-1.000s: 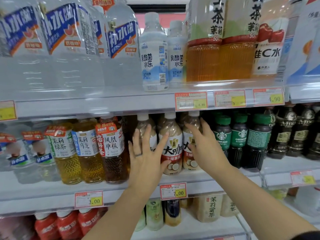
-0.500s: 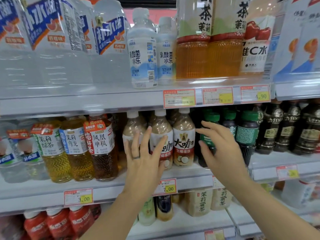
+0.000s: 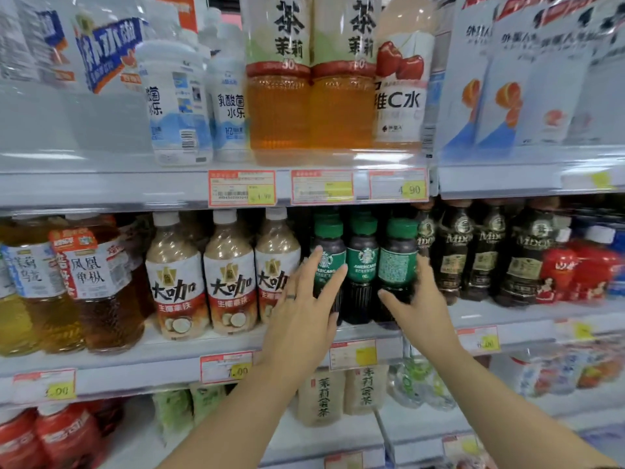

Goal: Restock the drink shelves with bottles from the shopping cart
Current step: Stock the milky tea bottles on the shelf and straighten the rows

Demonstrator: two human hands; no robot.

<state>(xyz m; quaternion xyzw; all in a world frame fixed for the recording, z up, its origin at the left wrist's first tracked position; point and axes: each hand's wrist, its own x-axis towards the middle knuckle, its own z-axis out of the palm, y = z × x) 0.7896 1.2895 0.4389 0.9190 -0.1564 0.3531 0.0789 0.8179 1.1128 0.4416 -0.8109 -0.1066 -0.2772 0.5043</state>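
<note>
Three green-capped dark coffee bottles [image 3: 362, 265] stand side by side on the middle shelf [image 3: 135, 363]. My left hand [image 3: 304, 319], a ring on one finger, lies with straight fingers against the left bottle of the three. On the other side, my right hand [image 3: 419, 306] touches the right bottle [image 3: 397, 265], thumb across its lower front and fingers up along its right side. Neither hand carries a bottle. The shopping cart is out of view.
Three beige milk-coffee bottles [image 3: 230, 279] stand left of the green-capped ones, amber tea bottles [image 3: 101, 282] further left, and dark brown bottles [image 3: 487, 252] to the right. Large tea and water bottles fill the top shelf [image 3: 135, 187]. More drinks sit below.
Both hands have left the beige milk-coffee bottles and shifted right to the green-capped coffee bottles, which they now flank. The view has also turned right and come closer.
</note>
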